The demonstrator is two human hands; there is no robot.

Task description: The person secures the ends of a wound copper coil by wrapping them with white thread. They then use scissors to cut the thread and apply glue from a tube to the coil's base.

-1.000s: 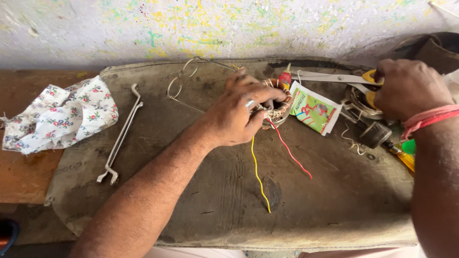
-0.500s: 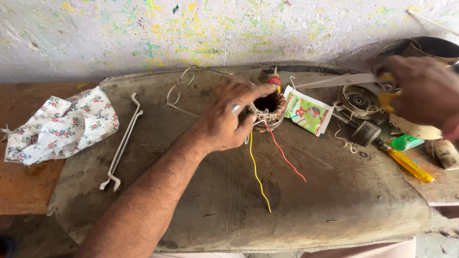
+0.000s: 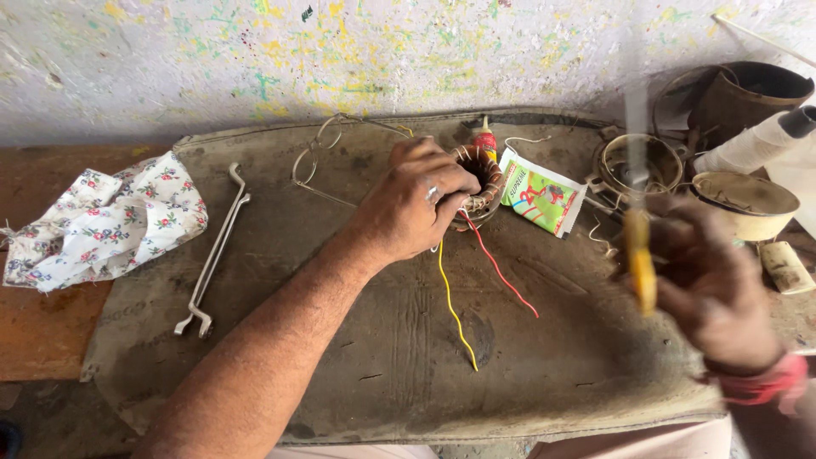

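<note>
— The wound coil (image 3: 480, 180) sits at the far middle of the grey mat (image 3: 340, 357) on our bench (image 3: 38, 340), and we have our left hand (image 3: 416, 204) closed over its left side, fingers curled around the rim.

— Yes, and from under that hand we see a yellow wire (image 3: 455, 314) run toward the near edge, with a red wire (image 3: 501, 272) slanting off to the near right.

— What about our right hand (image 3: 710, 289)?

— It is up at the near right, blurred, wrapped around a yellow-handled tool (image 3: 639, 255) whose pale blade points up. We cannot tell what kind of tool it is.

— Just right of the coil we see a green and white packet (image 3: 540, 194), and just behind the coil a small tube with a red cap (image 3: 484, 140).

— To the left of our left hand lie wire-rimmed spectacles (image 3: 319, 153), then a bent metal bar (image 3: 212, 255), and well to the left a flowered cloth (image 3: 106, 221).

— At the far right stand a round metal housing (image 3: 637, 161), a shallow bowl (image 3: 746, 200), a dark pot (image 3: 748, 93) and a white spool (image 3: 752, 140).
</note>
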